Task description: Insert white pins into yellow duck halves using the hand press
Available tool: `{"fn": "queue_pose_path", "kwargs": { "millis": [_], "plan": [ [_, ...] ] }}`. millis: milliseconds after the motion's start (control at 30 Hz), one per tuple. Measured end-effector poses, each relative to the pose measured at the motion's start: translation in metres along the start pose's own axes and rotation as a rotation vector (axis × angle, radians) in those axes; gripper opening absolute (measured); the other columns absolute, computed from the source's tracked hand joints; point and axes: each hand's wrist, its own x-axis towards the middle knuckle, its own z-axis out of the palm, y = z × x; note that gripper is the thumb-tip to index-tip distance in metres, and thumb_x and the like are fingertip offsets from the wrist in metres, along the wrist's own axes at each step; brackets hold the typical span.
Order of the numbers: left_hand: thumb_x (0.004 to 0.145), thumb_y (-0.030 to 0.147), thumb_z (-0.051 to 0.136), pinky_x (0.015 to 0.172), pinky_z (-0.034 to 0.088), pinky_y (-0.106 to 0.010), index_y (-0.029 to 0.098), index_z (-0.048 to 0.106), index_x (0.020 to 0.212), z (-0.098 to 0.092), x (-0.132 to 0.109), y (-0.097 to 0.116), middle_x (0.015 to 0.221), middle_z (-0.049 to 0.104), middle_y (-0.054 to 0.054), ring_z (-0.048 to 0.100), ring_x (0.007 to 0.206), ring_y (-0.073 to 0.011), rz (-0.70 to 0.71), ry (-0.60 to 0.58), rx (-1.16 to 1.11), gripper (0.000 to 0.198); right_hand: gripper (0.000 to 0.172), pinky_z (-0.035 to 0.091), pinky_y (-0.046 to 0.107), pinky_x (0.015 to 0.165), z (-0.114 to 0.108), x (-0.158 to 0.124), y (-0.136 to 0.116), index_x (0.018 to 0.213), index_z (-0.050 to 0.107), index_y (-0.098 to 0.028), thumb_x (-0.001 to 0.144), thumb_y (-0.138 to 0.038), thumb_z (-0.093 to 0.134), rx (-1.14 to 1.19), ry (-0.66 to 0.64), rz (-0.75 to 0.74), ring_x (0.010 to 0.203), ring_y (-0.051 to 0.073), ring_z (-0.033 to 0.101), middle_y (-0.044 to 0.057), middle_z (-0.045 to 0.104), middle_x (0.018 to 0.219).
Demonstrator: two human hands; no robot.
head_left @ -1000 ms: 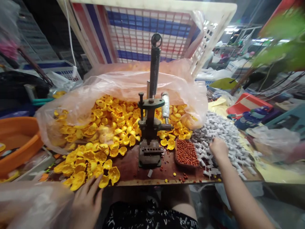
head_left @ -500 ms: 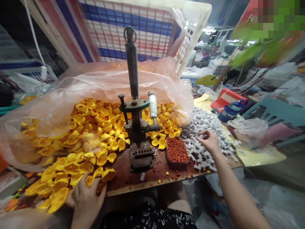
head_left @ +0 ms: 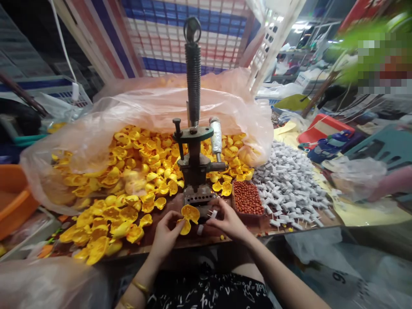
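Our left hand [head_left: 167,234] has thumb and fingertips closed on a yellow shell [head_left: 189,213] and holds it up by its lower edge, with the cupped face turned toward us. Just to the right of it, the fingers of our right hand [head_left: 229,221] are pinched shut on a small white part [head_left: 213,213]. The part sits close beside the shell; we cannot tell whether the two touch.

Both hands hover over the brown board [head_left: 210,235], directly in front of the foot of the hand press [head_left: 195,163]. Its column rises beyond our fingertips into a long spring [head_left: 193,90].

Just past our right knuckles lies a heap of red beads [head_left: 247,198], and farther right spreads a pile of white parts [head_left: 289,189]. To the left of our left hand, loose yellow shells [head_left: 106,221] cover the board, and more of them spill from the open plastic bag [head_left: 154,111] behind the press.

An orange basin [head_left: 16,206] sits at the far left. A striped crate [head_left: 199,38] stands tilted behind the bag. A gold bangle [head_left: 140,285] circles our left wrist.
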Motion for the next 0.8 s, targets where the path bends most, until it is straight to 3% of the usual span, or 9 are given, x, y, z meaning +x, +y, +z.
{"fn": "queue_pose_path", "kwargs": {
  "millis": [133, 300, 400, 533, 633, 800],
  "plan": [
    [0.068, 0.033, 0.068, 0.061, 0.044, -0.023, 0.017, 0.056, 0.073, 0.001, 0.000, 0.006, 0.071, 0.058, 0.001, 0.057, 0.067, -0.0142, -0.028, -0.114, -0.062, 0.020, 0.019, 0.048, 0.030, 0.078, 0.020, 0.006, 0.003, 0.097, 0.066, -0.018, 0.079, -0.020, 0.063, -0.234, -0.012, -0.091, 0.084, 0.017, 0.059, 0.004, 0.061, 0.092],
    [0.069, 0.030, 0.067, 0.061, 0.043, -0.023, 0.017, 0.057, 0.074, 0.004, -0.003, 0.011, 0.070, 0.058, 0.002, 0.055, 0.066, -0.0139, -0.052, -0.224, -0.079, 0.017, 0.032, 0.048, 0.034, 0.082, 0.031, 0.007, 0.005, 0.111, 0.061, -0.014, 0.081, -0.009, 0.051, -0.547, 0.061, -0.143, 0.088, 0.020, 0.058, 0.011, 0.058, 0.100],
    [0.072, 0.032, 0.066, 0.063, 0.042, -0.024, 0.017, 0.059, 0.074, 0.004, -0.003, 0.013, 0.071, 0.059, 0.000, 0.055, 0.068, -0.0146, -0.020, -0.268, -0.036, 0.017, 0.029, 0.049, 0.034, 0.081, 0.038, 0.004, 0.005, 0.108, 0.060, -0.014, 0.080, -0.009, 0.052, -0.616, 0.033, -0.103, 0.090, 0.021, 0.060, 0.013, 0.059, 0.104],
    [0.076, 0.037, 0.064, 0.062, 0.040, -0.024, 0.017, 0.062, 0.073, -0.004, -0.002, 0.019, 0.070, 0.057, 0.000, 0.053, 0.067, -0.0144, 0.032, -0.346, 0.012, 0.021, 0.038, 0.048, 0.034, 0.084, 0.040, 0.001, 0.002, 0.111, 0.060, -0.016, 0.075, -0.007, 0.058, -0.539, -0.063, -0.048, 0.096, 0.022, 0.061, 0.011, 0.062, 0.107],
    [0.077, 0.038, 0.064, 0.065, 0.038, -0.024, 0.016, 0.066, 0.070, -0.009, 0.000, 0.025, 0.071, 0.054, 0.000, 0.051, 0.069, -0.0141, 0.106, -0.366, 0.058, 0.023, 0.042, 0.050, 0.031, 0.081, 0.040, 0.001, 0.000, 0.113, 0.061, -0.017, 0.072, -0.009, 0.062, -0.324, -0.106, 0.024, 0.091, 0.021, 0.063, 0.007, 0.067, 0.101],
    [0.077, 0.039, 0.066, 0.066, 0.038, -0.023, 0.016, 0.064, 0.064, -0.008, 0.002, 0.024, 0.069, 0.052, 0.000, 0.049, 0.069, -0.0133, 0.098, -0.291, -0.107, 0.027, 0.037, 0.050, 0.030, 0.077, 0.043, 0.006, 0.000, 0.105, 0.067, -0.016, 0.069, -0.013, 0.063, -0.178, -0.021, 0.081, 0.086, 0.021, 0.063, 0.006, 0.069, 0.094]
  ]
}}
